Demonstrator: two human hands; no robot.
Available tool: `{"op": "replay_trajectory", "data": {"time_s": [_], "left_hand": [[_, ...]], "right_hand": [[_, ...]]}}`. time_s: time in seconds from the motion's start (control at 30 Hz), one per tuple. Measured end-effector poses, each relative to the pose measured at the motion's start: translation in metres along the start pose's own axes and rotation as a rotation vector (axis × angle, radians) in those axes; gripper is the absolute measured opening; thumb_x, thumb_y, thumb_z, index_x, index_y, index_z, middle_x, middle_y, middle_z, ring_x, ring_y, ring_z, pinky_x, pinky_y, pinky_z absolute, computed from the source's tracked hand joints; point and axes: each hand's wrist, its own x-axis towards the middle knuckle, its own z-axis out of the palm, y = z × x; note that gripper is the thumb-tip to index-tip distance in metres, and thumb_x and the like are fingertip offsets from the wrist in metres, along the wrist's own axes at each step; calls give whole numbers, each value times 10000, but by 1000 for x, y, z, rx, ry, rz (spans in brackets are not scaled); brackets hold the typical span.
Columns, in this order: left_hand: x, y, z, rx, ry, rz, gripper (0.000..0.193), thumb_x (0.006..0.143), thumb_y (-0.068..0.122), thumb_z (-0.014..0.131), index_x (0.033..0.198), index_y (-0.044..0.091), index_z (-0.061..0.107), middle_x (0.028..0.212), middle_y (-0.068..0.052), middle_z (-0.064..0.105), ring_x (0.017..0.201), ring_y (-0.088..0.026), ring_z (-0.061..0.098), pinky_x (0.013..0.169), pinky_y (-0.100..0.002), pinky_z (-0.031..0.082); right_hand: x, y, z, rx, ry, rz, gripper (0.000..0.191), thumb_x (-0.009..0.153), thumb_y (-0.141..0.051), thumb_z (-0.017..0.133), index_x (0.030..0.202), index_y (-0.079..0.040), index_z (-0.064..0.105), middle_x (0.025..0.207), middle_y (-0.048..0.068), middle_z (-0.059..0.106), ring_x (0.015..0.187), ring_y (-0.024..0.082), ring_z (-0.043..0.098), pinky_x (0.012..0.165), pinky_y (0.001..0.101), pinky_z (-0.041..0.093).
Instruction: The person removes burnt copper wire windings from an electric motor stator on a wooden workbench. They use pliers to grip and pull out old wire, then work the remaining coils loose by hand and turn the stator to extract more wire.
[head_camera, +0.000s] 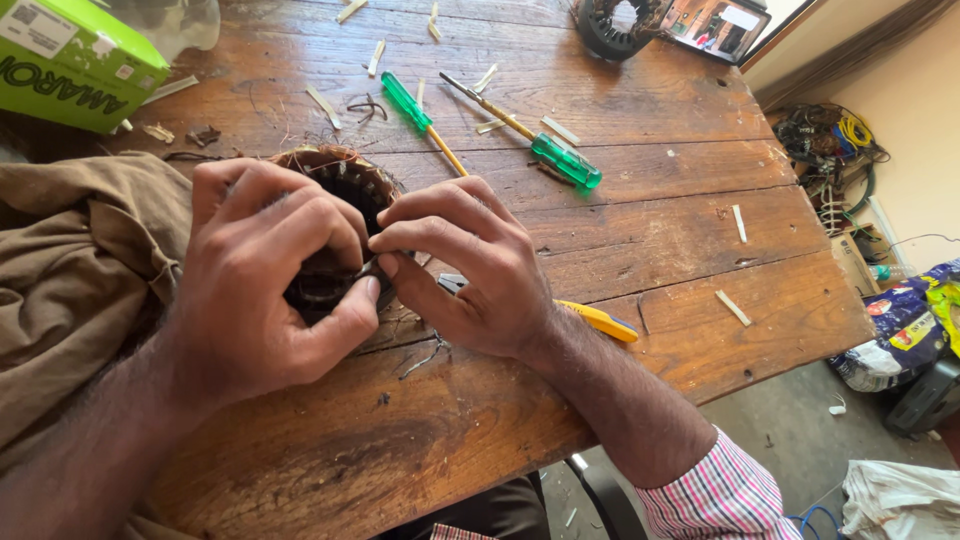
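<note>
A round motor stator (345, 185), dark with coppery windings along its rim, sits on the near left part of the worn wooden table (600, 240), mostly hidden under the two hands that work on it. The left hand (262, 290) curls over its near side, fingers bent down into the dark middle and the thumb pressed in from below, so it grips the ring. The right hand (470, 270) comes in from the other side, its fingers closed and bunched against the stator's edge, fingertips meeting the left thumb (whether they pinch a wire or a slip of something there cannot be told). Just beside the right wrist, partly under the hand, lies a tool with a yellow handle (600, 321), its grey end peeking out near the palm. A brown cloth (75, 260) is heaped on the left, touching the left hand's back. Farther up the table lie two green-handled screwdrivers: the left screwdriver (420, 118) points down toward the stator, the right screwdriver (545, 145) lies slanted near it. Pale slips of paper (732, 306) and stray wire bits are scattered over the boards. A green carton (70, 60) stands at the far left corner, and a second stator (612, 28) rests at the far edge.
</note>
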Motion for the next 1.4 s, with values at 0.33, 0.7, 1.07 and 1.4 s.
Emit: {"op": "replay_trajectory", "data": {"time_s": [0.33, 0.7, 1.07, 1.4], "left_hand": [[-4, -7, -13, -37, -67, 43, 271, 767, 216, 820, 945, 80, 668, 1089, -56, 681, 1164, -284, 562, 1105, -482, 367], [-26, -18, -13, -73, 121, 121, 201, 859, 108, 868, 1017, 81, 747, 1076, -63, 672, 1093, -264, 609, 1173, -529, 465], [-27, 1, -3, -203, 166, -123, 157, 916, 151, 842, 1031, 104, 747, 1084, -30, 697, 1117, -221, 625, 1221, -503, 408], [-23, -1, -7, -170, 94, -121, 161, 917, 152, 811, 1012, 83, 702, 1138, -53, 687, 1166, -250, 599, 1224, -508, 372]], "right_hand": [[-2, 2, 6, -60, 207, 147, 201, 1035, -17, 720, 1226, -27, 661, 1140, 105, 749, 957, 163, 761, 834, 286, 610], [5, 11, 8, -50, 145, 30, 165, 1032, -12, 709, 1192, -47, 681, 1174, 110, 714, 998, 201, 728, 853, 292, 608], [9, 0, 13, -37, -15, -27, 257, 886, -96, 812, 1133, -86, 740, 1205, 124, 692, 1132, 249, 644, 955, 380, 530], [6, 0, 15, 126, -56, 72, 152, 984, -41, 756, 1118, -81, 697, 1153, 31, 721, 1167, 224, 620, 1046, 356, 492]]}}
